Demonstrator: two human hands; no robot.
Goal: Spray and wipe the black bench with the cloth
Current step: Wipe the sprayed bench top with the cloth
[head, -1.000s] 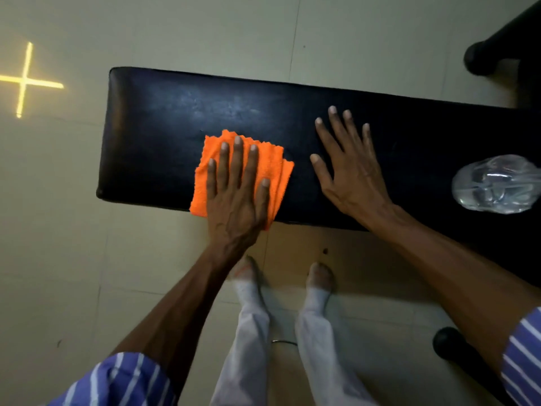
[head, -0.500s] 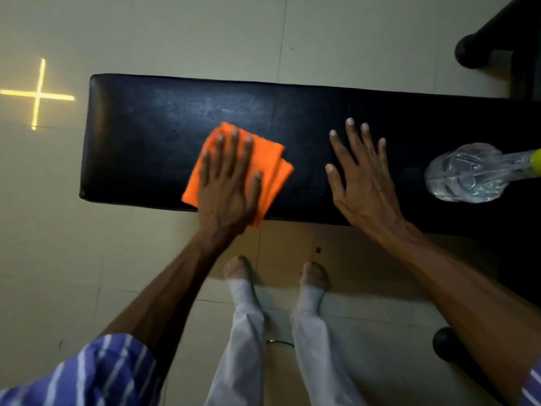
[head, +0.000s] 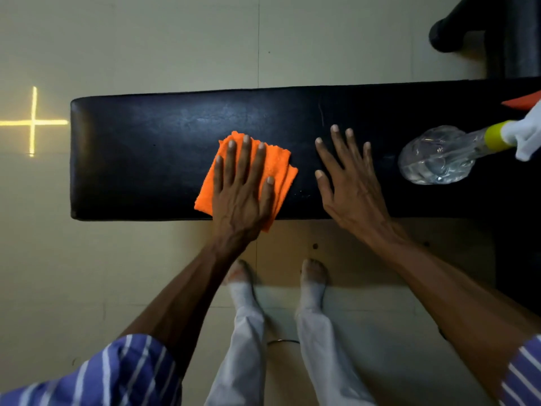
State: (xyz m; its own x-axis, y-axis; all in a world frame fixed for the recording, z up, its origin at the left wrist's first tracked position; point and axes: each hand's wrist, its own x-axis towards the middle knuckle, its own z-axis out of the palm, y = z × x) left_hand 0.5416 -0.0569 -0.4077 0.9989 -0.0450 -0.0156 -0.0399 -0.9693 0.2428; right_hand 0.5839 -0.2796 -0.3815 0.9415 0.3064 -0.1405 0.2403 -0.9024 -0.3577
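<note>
The black bench (head: 140,159) runs left to right across the tiled floor. A folded orange cloth (head: 210,183) lies near the middle of its padded top, at the front edge. My left hand (head: 243,189) presses flat on the cloth, fingers spread. Just to the right, my right hand (head: 348,177) rests flat on the bare bench top, fingers apart, holding nothing. A clear spray bottle (head: 436,156) with a yellow collar and white head lies on its side on the bench, right of that hand.
My two feet (head: 313,273) in white trousers stand on the floor right in front of the bench. A dark frame with a round foot (head: 448,33) stands at the far right corner. A yellow cross of light (head: 33,122) lies on the floor, left.
My left hand has slid the orange cloth to the right along the bench, closer to my right hand. The right hand stays flat; more of the spray bottle shows.
</note>
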